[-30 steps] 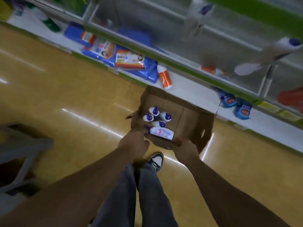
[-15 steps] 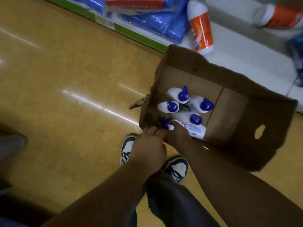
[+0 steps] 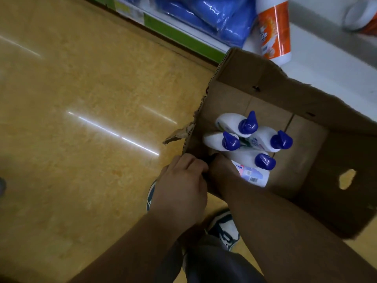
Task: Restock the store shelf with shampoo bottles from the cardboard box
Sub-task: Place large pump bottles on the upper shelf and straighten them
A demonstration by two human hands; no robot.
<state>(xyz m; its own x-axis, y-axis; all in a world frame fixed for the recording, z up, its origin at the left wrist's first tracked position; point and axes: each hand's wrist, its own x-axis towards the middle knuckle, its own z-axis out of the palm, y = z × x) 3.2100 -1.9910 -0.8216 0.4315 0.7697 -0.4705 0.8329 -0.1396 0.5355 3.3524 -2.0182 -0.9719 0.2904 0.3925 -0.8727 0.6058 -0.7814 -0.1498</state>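
A cardboard box (image 3: pixel 336 201) sat open on the floor (image 3: pixel 81 119), against the bottom shelf (image 3: pixel 326 64). Inside it, four white shampoo bottles (image 3: pixel 247 124) with blue caps stood cap-up, and a fifth bottle (image 3: pixel 253 174) lay flat nearest the person. The left hand (image 3: pixel 183 184) clutched the box's near corner rim. The right hand (image 3: pixel 222 172) reached inside over the lying bottle's cap end, and its grip could not be told.

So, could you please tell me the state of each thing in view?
cardboard box: open-topped, one corner torn.
left hand: grips box rim.
right hand: inside box, fingers hidden.
standing shampoo bottles: four, upright, capped.
lying shampoo bottle: flat, partly under right hand.
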